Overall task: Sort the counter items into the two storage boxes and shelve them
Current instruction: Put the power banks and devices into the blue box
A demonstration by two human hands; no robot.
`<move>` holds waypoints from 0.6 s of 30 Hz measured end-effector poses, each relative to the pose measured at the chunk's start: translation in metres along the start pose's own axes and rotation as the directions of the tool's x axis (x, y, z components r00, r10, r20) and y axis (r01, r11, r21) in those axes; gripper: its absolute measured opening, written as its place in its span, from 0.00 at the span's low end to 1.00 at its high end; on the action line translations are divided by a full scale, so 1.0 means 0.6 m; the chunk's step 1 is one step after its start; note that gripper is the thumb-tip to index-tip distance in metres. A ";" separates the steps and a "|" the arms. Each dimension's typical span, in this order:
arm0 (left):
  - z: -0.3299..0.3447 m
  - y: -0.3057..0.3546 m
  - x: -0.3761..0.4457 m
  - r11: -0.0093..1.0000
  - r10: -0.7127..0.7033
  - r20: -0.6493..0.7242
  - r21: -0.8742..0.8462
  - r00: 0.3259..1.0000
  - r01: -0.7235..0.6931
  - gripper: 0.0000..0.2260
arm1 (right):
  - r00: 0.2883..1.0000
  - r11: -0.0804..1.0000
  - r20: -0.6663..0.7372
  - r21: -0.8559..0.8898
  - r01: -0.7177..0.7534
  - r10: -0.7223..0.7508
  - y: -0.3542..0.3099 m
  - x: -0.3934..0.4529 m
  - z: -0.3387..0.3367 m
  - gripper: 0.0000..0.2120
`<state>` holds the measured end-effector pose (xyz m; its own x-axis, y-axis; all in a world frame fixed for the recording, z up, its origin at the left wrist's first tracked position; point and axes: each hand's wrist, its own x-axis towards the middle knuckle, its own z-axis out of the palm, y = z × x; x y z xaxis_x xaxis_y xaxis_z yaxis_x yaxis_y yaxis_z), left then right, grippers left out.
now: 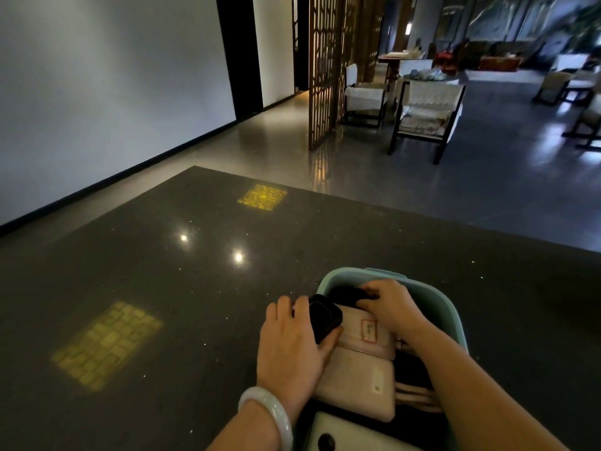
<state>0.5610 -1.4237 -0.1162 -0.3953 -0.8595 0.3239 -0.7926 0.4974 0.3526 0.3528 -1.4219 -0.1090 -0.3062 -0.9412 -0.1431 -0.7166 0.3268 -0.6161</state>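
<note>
A pale teal storage box (445,307) is seen on the dark speckled counter (162,288), close to the near edge and a little right of the middle. Only one box is in view. Inside it several things are packed: a pinkish flat case with a small red-framed label (364,333), a second pinkish flat item (357,385) nearer to the person, a white item with a dark round spot (338,434) at the near end of the box, and some pale cords (419,398) along the right side.

A small black device (325,317) is gripped by the left hand (292,346) at the left rim of the box; the thumb is placed below it and the fingers are curled over its far side. A pale green bangle (270,415) is worn on the left wrist. The right hand (390,304) is lowered into the far end of the box, and its fingers are bent around a dark object (344,292) that lies there. What this object is cannot be told, because it is dark and partly covered.

Two yellow patterned patches of light (107,343) and two bright lamp reflections (238,256) are seen on the counter to the left. Beyond the far edge, a grey floor, a wooden lattice screen (325,76) and white cushioned chairs (426,115) are visible.
</note>
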 end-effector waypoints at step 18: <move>-0.002 -0.002 0.002 0.999 0.026 0.037 0.018 0.999 -0.026 0.30 | 0.991 0.999 -0.126 0.017 -0.041 0.043 -0.022 -0.024 -0.034 0.04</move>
<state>0.5620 -1.4254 -0.1152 -0.4324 -0.8503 0.3001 -0.7903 0.5176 0.3280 0.3539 -1.4110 -0.0828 -0.4129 -0.9080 -0.0705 -0.6931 0.3635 -0.6225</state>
